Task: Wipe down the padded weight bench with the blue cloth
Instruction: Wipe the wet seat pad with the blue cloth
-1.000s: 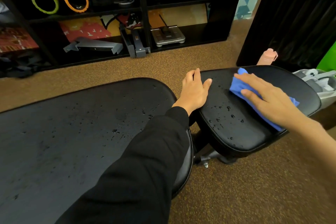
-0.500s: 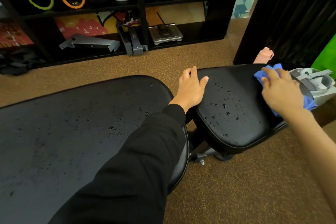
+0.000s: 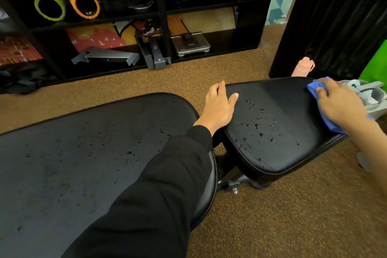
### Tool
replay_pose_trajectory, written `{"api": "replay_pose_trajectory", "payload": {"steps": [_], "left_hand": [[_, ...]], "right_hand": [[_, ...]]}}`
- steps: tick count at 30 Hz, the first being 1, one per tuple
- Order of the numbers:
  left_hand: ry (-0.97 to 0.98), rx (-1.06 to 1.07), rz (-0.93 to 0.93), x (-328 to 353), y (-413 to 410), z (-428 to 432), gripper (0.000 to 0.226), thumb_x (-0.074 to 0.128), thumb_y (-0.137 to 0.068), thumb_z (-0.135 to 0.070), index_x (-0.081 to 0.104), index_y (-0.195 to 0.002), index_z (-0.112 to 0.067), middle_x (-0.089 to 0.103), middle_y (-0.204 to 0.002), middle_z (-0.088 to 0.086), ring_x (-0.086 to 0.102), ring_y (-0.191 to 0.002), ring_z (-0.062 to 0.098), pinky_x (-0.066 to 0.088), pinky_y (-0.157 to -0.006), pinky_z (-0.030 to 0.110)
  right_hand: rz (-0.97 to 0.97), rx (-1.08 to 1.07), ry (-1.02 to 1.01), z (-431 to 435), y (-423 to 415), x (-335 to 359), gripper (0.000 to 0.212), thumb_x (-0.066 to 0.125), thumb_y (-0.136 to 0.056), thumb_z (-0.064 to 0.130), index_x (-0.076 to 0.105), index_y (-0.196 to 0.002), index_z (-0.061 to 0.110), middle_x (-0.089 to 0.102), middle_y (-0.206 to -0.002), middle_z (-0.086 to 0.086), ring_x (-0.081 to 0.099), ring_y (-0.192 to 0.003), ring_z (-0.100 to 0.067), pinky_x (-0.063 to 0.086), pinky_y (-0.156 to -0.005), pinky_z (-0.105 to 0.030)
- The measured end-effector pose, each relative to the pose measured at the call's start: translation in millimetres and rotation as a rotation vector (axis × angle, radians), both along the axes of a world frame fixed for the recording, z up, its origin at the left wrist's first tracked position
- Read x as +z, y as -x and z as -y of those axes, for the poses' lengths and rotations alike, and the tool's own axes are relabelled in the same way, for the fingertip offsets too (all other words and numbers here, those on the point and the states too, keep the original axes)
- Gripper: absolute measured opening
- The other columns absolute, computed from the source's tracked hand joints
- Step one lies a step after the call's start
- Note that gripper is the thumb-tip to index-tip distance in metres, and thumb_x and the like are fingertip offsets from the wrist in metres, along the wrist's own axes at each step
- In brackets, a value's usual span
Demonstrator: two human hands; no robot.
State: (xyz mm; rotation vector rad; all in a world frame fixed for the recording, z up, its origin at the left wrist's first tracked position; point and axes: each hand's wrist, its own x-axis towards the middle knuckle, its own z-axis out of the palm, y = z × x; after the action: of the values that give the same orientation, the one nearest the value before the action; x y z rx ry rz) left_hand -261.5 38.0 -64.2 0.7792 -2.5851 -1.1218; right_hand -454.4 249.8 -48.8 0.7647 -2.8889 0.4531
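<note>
- Right hand [image 3: 343, 107] pressed flat on the blue cloth [image 3: 315, 87] beneath it — mid-wipe on the padded surface [image 3: 272, 148].
- Left hand [image 3: 219, 107] rested released, flat.
- Next, probably: sweep toward the droplets [image 3: 256, 125] between both hands.

Right hand [image 3: 343, 104] swept blue cloth [image 3: 314, 87] rightward — now at bench [image 3: 272, 132] end.

The black padded weight bench [image 3: 83, 163], beaded with water droplets on both pads, carries the crumpled blue cloth [image 3: 313, 88] at its smaller pad's right end.
</note>
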Motion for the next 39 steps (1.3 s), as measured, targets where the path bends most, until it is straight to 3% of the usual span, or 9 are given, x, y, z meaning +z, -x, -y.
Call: {"api": "replay_pose_trajectory", "payload": {"steps": [5, 9, 15, 19, 23, 27, 31, 35, 39], "left_hand": [[-0.019, -0.007, 0.007, 1, 0, 0, 0.063, 0.031, -0.103, -0.04, 0.007, -0.153, -0.01, 0.008, -0.156, 0.007, 0.006, -0.144, 0.029, 0.013, -0.115, 0.036], [-0.016, -0.011, 0.01, 0, 0, 1, 0.063, 0.031, -0.102, -0.04, 0.009, -0.152, -0.009, 0.009, -0.156, 0.008, 0.007, -0.144, 0.029, 0.014, -0.115, 0.037], [-0.029, -0.019, 0.017, 2, -2, 1, 0.058, 0.027, -0.105, -0.032, 0.007, -0.152, -0.006, 0.005, -0.159, 0.01, 0.002, -0.147, 0.025, 0.008, -0.117, 0.033], [-0.004, -0.063, 0.107, 12, -5, 2, 0.056, 0.022, -0.106, -0.028, 0.002, -0.152, -0.003, -0.004, -0.16, 0.012, -0.008, -0.147, 0.027, 0.001, -0.118, 0.034], [0.344, -0.104, 0.293, 21, -22, 2, 0.055, 0.019, -0.105, -0.03, 0.005, -0.151, -0.003, 0.006, -0.159, 0.014, 0.015, -0.145, 0.027, 0.005, -0.116, 0.051], [0.53, -0.106, 0.253, 12, -48, 0, 0.056, 0.018, -0.104, -0.037, 0.011, -0.152, -0.009, 0.015, -0.159, 0.008, 0.034, -0.139, 0.022, 0.009, -0.116, 0.055], [0.552, -0.046, 0.202, 6, -44, 1, 0.056, 0.022, -0.103, -0.038, 0.018, -0.151, -0.009, 0.022, -0.158, 0.007, 0.037, -0.138, 0.022, 0.022, -0.112, 0.052], [0.533, -0.058, 0.177, 5, -46, 1, 0.055, 0.022, -0.103, -0.037, 0.02, -0.151, -0.01, 0.022, -0.158, 0.007, 0.041, -0.135, 0.022, 0.022, -0.113, 0.049], [0.531, -0.059, 0.17, 5, -47, 2, 0.055, 0.021, -0.104, -0.037, 0.02, -0.151, -0.01, 0.022, -0.158, 0.007, 0.042, -0.135, 0.022, 0.022, -0.113, 0.048]], "right_hand": [[0.046, -0.028, -0.001, 63, 1, 2, 0.045, 0.033, -0.094, 0.028, 0.044, -0.132, 0.007, 0.041, -0.134, -0.03, 0.037, -0.121, -0.048, 0.031, -0.101, -0.056], [0.051, 0.199, 0.044, 97, -39, 6, 0.04, 0.035, -0.099, 0.023, 0.045, -0.137, 0.015, 0.043, -0.138, -0.021, 0.041, -0.122, -0.043, 0.033, -0.101, -0.049], [0.095, 0.573, 0.075, 63, -76, 0, 0.039, 0.04, -0.099, 0.03, 0.046, -0.137, 0.03, 0.04, -0.148, -0.003, 0.037, -0.136, -0.026, 0.037, -0.105, -0.047], [0.033, 0.539, 0.116, 46, -48, 0, 0.036, 0.044, -0.098, 0.025, 0.052, -0.134, 0.024, 0.048, -0.141, -0.009, 0.044, -0.131, -0.027, 0.033, -0.106, -0.038], [0.071, 0.344, 0.104, 78, -25, -4, 0.038, 0.041, -0.099, 0.024, 0.05, -0.134, 0.017, 0.046, -0.14, -0.016, 0.046, -0.121, -0.042, 0.038, -0.1, -0.047], [0.078, 0.264, 0.078, 116, -35, -3, 0.038, 0.037, -0.099, 0.021, 0.048, -0.134, 0.01, 0.044, -0.135, -0.025, 0.042, -0.121, -0.044, 0.034, -0.102, -0.049], [0.114, 0.416, 0.099, 136, -71, 2, 0.039, 0.039, -0.099, 0.025, 0.047, -0.137, 0.02, 0.043, -0.142, -0.015, 0.043, -0.125, -0.04, 0.034, -0.101, -0.047], [0.117, 0.684, 0.12, 108, -94, 4, 0.038, 0.045, -0.098, 0.027, 0.049, -0.135, 0.027, 0.044, -0.145, -0.004, 0.036, -0.137, -0.026, 0.034, -0.107, -0.044], [0.083, 0.724, 0.138, 72, -77, 6, 0.036, 0.05, -0.096, 0.024, 0.053, -0.133, 0.025, 0.048, -0.142, -0.007, 0.039, -0.136, -0.023, 0.029, -0.11, -0.037]]}}
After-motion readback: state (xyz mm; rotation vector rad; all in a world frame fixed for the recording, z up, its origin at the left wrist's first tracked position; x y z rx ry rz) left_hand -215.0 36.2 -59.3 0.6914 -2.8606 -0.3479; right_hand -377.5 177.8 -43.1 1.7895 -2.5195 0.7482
